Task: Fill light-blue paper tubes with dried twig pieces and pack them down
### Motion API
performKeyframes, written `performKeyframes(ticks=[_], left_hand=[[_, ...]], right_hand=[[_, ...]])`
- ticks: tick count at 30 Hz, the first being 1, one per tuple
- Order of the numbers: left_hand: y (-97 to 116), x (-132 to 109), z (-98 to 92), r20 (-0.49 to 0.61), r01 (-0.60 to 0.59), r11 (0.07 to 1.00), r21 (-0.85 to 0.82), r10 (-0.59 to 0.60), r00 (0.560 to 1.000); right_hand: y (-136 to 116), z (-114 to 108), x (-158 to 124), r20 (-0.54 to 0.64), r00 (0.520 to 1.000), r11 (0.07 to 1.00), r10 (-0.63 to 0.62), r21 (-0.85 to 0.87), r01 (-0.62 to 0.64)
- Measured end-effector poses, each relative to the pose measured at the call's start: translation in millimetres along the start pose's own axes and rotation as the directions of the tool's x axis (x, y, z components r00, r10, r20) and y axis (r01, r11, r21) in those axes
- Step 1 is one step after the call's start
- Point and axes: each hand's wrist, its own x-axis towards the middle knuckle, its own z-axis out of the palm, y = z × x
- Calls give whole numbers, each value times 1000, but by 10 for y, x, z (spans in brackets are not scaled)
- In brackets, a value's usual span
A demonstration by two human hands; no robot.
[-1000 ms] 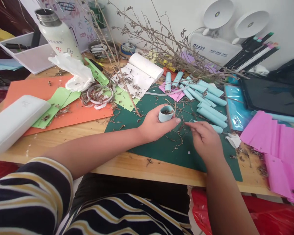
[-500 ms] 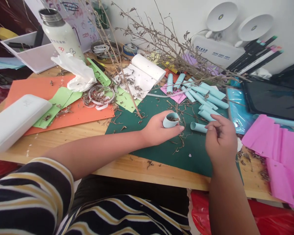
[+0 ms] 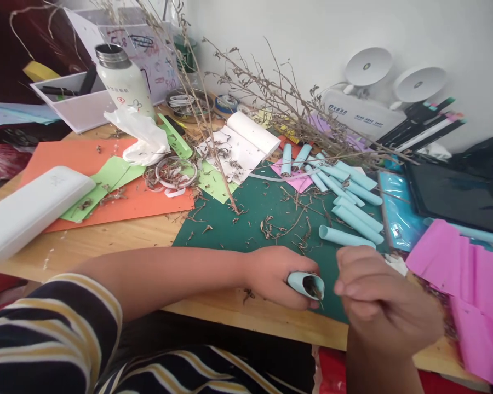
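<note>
My left hand is wrapped around a light blue paper tube near the front edge of the green mat. The tube's open end tilts toward the right, and dark dried plant bits show inside it. Just to the right, apart from the tube, my right hand is closed with its fingers curled in. Whatever those fingers may hold is hidden. Beyond my hands lies another blue paper tube, with several more stacked behind it. Broken dry stems and leaf crumbs are scattered on the mat.
A bundle of dry branches leans at the back by a white router. At left are a white case, orange paper, a tissue and a bottle. Pink crepe paper lies at right.
My left hand has moved nearer with the blue tube, whose mouth now tips rightward. My right hand has also come nearer and curled shut, uncovering more of the tube lying on the mat.
</note>
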Motion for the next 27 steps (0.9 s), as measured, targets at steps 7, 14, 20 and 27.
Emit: performKeyframes(ticks=[7,14,20,27], left_hand=[[13,19,-26,86,69,996,50,-73,994],[1,24,-40,112,3,996,86,-12,994],[-10,20,-10,81,46,998,39,-49,995],[-69,16,7,53,47,999,-26,-46,998]], right_hand=[[14,37,-10,196,976,960,-90,-242,137],[-91,-19,114,399,905,915,-144,-294,275],[-35,-50,122,300,940,974,-162,-104,201],[502,206,519,-66,913,888,402,-215,-406]])
